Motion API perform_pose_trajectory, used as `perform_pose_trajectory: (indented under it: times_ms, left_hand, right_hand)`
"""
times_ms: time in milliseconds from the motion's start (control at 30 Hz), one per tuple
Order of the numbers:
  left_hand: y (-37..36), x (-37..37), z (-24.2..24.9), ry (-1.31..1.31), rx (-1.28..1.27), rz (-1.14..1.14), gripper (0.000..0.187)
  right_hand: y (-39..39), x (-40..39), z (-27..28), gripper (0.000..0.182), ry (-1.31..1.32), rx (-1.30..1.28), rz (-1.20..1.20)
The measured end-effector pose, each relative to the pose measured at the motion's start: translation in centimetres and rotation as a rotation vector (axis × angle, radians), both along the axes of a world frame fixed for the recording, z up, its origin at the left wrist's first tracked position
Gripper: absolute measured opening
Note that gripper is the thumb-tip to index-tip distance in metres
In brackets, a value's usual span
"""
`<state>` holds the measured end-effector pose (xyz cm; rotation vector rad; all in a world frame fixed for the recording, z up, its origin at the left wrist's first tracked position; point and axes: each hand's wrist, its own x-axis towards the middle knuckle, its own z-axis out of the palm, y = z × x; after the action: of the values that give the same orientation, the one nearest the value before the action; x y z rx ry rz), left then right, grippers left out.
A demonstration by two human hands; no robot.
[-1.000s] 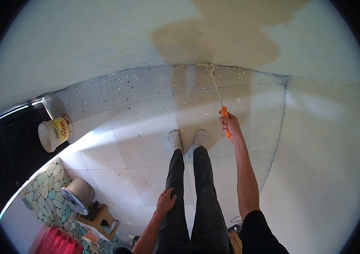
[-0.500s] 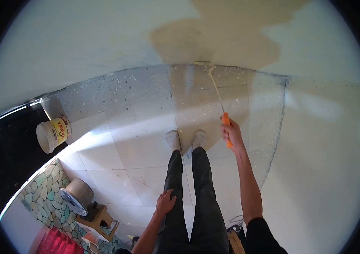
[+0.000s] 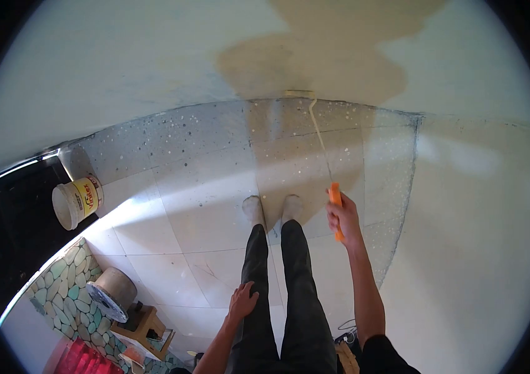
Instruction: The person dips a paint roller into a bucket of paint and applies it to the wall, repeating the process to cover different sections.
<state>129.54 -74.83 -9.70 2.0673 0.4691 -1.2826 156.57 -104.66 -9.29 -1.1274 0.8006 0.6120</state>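
two hands: we kept both in view
right hand (image 3: 344, 219): clamped on paint roller (image 3: 322, 144), pulled lower vs 1 s ago
roller head: at wall base
left hand (image 3: 242, 302): fingers spread, flat on thigh
bucket (image 3: 76, 201): well left

The right hand (image 3: 343, 218) is stretched forward and down at the end of a nearly straight bare arm, fingers wrapped in a closed fist. The left hand (image 3: 242, 301) lies flat, fingers loosely spread, on the left thigh, with the elbow bent back.
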Motion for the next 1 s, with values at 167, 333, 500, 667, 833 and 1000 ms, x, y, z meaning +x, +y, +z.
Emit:
perform_pose_trajectory:
  times_ms: [167,333,500,667,833,1000]
  left_hand:
    - [0.2,-0.4,-0.2,-0.024,0.01,0.009,0.048]
    - [0.7,-0.8,0.1,0.012,0.0,0.034,0.049]
    - [0.7,-0.3,0.0,0.028,-0.018,0.055,0.048]
    - [0.0,-0.1,0.1,-0.001,0.004,0.027,0.048]
    - [0.2,-0.6,-0.2,0.017,0.007,0.052,0.048]
    - [0.1,-0.6,-0.1,0.001,0.0,0.041,0.047]
  right_hand:
    - [2.6,1.5,-9.7,0.029,0.005,-0.055,0.017]
    - [2.4,-1.2,-5.0,0.035,-0.014,-0.057,0.024]
    - [1.0,-2.9,3.4,0.037,-0.007,-0.071,0.049]
    - [0.1,-0.2,-3.2,0.031,0.022,-0.053,0.079]
    - [0.8,2.6,-13.8,0.036,0.008,-0.096,0.168]
    - [0.6,1.4,-9.2,0.026,0.011,-0.068,0.106]
